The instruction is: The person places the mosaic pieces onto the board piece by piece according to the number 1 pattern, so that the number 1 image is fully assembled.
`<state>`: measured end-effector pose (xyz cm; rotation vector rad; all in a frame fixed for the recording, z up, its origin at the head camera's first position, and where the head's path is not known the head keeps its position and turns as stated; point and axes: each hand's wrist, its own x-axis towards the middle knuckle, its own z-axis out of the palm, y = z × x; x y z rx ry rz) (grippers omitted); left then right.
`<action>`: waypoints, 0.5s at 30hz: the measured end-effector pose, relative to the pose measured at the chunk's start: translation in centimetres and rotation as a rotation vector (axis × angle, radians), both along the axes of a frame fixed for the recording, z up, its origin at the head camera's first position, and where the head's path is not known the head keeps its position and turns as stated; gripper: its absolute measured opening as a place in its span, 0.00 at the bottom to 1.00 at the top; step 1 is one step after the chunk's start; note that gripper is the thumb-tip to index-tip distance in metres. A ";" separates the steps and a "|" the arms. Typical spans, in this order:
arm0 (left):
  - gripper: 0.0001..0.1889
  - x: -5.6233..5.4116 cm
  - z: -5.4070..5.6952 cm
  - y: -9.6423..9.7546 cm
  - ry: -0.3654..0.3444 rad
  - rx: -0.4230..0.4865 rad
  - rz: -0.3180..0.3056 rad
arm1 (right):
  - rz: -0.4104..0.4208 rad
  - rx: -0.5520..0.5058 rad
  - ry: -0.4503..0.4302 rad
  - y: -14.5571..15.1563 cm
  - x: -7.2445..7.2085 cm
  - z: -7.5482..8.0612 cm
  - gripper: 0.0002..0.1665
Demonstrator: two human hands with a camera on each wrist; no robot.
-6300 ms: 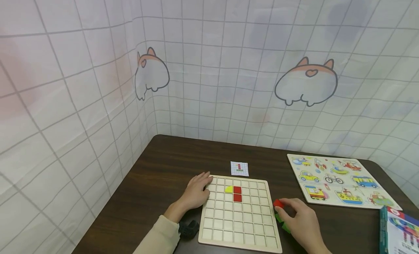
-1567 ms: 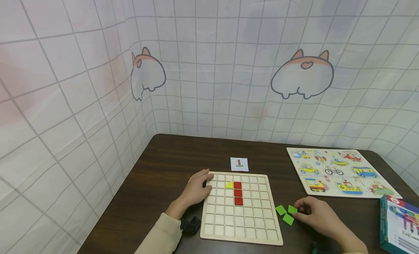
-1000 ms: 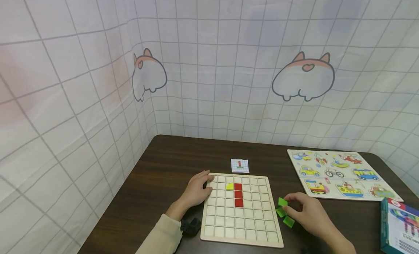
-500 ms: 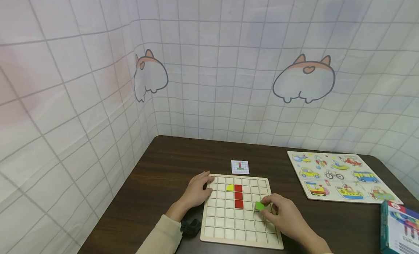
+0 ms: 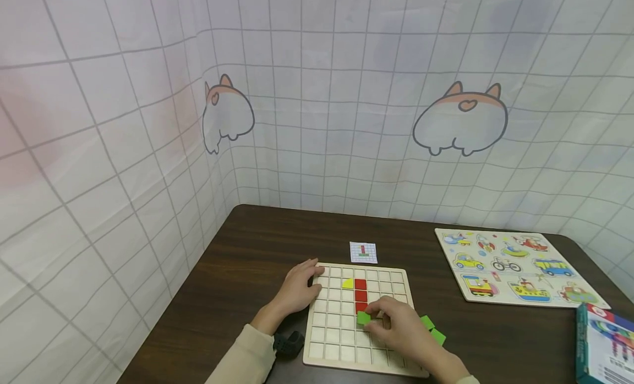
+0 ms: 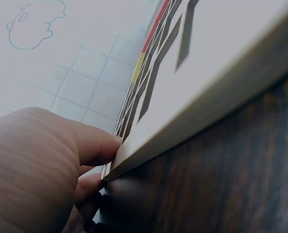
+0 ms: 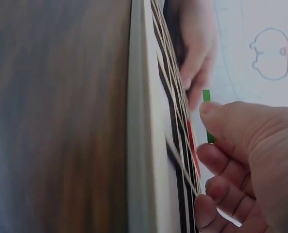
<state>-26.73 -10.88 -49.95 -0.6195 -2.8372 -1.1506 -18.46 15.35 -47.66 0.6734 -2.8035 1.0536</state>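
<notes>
My right hand (image 5: 403,329) pinches a green square tile (image 5: 364,318) between thumb and fingers over the wooden grid board (image 5: 333,336), just below a column of red tiles (image 5: 361,295). In the right wrist view this green tile (image 7: 210,131) stands edge-on, apart from the board's face. A yellow tile with a slanted edge (image 5: 348,284) lies left of the top red one. My left hand (image 5: 295,289) rests at the board's upper left edge; its thumb (image 6: 102,148) touches the rim in the left wrist view. Other green tiles (image 5: 438,336) lie right of the board, partly behind my right hand.
A small card (image 5: 363,252) printed with a coloured grid pattern lies beyond the board. To the right are a vehicle picture puzzle (image 5: 505,282) and a teal-edged box (image 5: 606,345). A black strap (image 5: 289,344) sits by my left wrist. A patterned curtain stands behind the table.
A third red tile has joined the column. My right hand has since picked up a green tile from the pile and carried it left over the board. My left hand stays at the edge.
</notes>
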 end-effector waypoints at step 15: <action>0.20 0.0 0.1 -0.1 0.005 0.013 -0.013 | -0.080 0.015 0.079 -2.2 0.4 -0.7 0.11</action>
